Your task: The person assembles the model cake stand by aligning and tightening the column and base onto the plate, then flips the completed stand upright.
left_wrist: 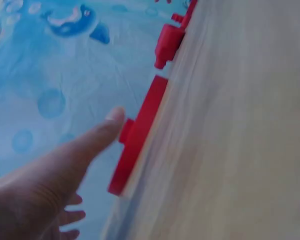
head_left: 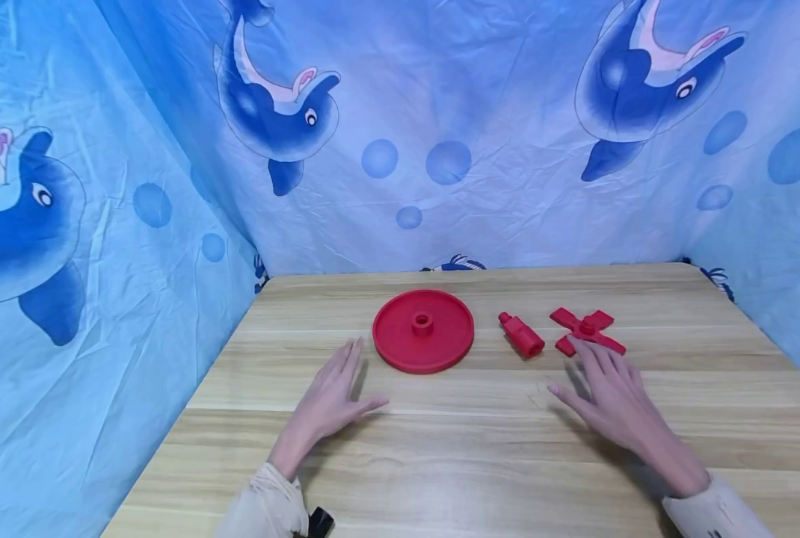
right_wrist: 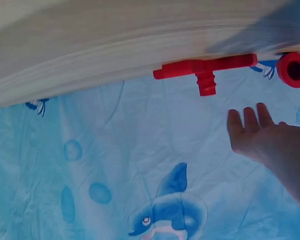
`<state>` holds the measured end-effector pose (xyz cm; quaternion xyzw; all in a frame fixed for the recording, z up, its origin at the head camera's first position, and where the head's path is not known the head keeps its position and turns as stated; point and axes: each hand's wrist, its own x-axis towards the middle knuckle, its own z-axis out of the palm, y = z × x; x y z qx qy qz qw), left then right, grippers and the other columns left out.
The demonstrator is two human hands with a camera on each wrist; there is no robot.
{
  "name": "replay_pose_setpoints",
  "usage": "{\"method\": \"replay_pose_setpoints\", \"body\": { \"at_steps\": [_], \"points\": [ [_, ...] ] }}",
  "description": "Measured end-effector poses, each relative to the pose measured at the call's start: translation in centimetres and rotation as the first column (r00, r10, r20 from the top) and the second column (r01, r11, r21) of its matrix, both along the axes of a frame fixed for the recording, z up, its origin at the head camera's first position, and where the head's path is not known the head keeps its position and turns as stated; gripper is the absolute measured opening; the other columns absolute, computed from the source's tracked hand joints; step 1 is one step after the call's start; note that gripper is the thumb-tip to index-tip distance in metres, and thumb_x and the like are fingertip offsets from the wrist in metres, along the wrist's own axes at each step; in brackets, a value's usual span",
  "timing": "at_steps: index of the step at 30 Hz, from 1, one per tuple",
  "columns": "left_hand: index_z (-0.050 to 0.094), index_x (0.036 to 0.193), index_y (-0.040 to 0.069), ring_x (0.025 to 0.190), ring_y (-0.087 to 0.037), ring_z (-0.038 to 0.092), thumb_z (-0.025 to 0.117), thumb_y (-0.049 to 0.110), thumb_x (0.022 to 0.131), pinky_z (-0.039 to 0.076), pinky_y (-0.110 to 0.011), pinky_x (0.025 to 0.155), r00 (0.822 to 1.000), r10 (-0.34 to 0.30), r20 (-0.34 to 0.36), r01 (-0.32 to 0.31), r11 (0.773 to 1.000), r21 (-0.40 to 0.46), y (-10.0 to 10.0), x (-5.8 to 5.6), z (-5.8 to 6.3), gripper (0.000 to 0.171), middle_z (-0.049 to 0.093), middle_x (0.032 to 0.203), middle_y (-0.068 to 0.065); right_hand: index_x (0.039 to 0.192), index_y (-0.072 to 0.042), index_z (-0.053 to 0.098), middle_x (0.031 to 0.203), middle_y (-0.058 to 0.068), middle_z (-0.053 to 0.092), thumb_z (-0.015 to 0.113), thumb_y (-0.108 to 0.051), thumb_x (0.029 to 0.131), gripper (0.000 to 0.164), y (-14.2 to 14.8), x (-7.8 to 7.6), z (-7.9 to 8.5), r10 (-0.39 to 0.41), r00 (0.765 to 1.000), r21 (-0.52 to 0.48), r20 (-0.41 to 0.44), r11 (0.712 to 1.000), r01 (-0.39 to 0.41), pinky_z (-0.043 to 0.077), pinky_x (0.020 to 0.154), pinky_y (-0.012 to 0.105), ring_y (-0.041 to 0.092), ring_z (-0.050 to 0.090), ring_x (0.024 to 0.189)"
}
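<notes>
A round red tray-like disc (head_left: 400,347) with a raised rim and a hollow central hub lies on the table. To its right rests a red bottle-shaped piece (head_left: 522,336) with a narrow neck and an open end, seen end-on as a ring in the right wrist view. Farther right is a red four-armed cross piece (head_left: 602,320) with a ridged central stud (right_wrist: 206,84). My left hand (head_left: 326,400), fingers extended and thumb apart, hovers just left of the disc's near edge. My right hand (head_left: 611,403) reaches toward the cross, fingertips overlapping its near arm in the head view. Both hands hold nothing.
A light wood-grain table (head_left: 440,463) carries the pieces. Blue dolphin-print curtains (head_left: 508,209) hang behind it and along both sides. A small black object (head_left: 321,521) shows by the left sleeve (head_left: 272,501).
</notes>
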<state>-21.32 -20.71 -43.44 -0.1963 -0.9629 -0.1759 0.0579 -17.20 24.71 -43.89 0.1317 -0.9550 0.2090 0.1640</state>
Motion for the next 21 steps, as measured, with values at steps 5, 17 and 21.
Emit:
{"method": "replay_pose_setpoints", "body": {
  "at_steps": [5, 17, 21],
  "points": [
    [0.026, 0.164, 0.004, 0.150, -0.039, 0.030, 0.077, 0.058, 0.088, 0.028, -0.058, 0.119, 0.997, 0.033, 0.064, -0.045, 0.978, 0.205, -0.4, -2.4, -1.0, 0.106, 0.031, 0.165, -0.019, 0.150, 0.003, 0.044, 0.137, 0.027, 0.053, 0.082, -0.032, 0.089, 0.080, -0.6, -1.8, 0.1, 0.023, 0.999, -0.106, -0.044, 0.994, -0.028, 0.032, 0.096, 0.076, 0.049, 0.043, 0.125],
    [0.038, 0.161, 0.009, 0.150, -0.035, 0.033, 0.086, 0.050, 0.083, 0.029, -0.055, 0.119, 0.989, 0.001, 0.145, -0.066, 0.894, 0.443, -0.5, -5.5, -2.1, 0.100, 0.039, 0.162, -0.014, 0.150, 0.003, 0.043, 0.135, 0.028, 0.055, 0.082, -0.033, 0.090, 0.080, -2.0, -5.1, 0.5, 0.020, 0.997, -0.194, 0.073, 0.981, -0.006, 0.031, 0.104, 0.075, 0.046, 0.049, 0.122],
    [0.033, 0.163, 0.009, 0.151, -0.032, 0.032, 0.086, 0.052, 0.082, 0.029, -0.054, 0.120, 0.985, -0.045, 0.167, -0.034, 0.898, 0.439, -0.1, -6.3, -2.3, 0.105, 0.037, 0.163, -0.012, 0.150, 0.003, 0.044, 0.133, 0.028, 0.056, 0.081, -0.036, 0.090, 0.081, -2.5, -5.7, 0.4, 0.014, 0.994, -0.185, 0.110, 0.983, 0.007, 0.028, 0.107, 0.075, 0.046, 0.049, 0.122]
  ]
}}
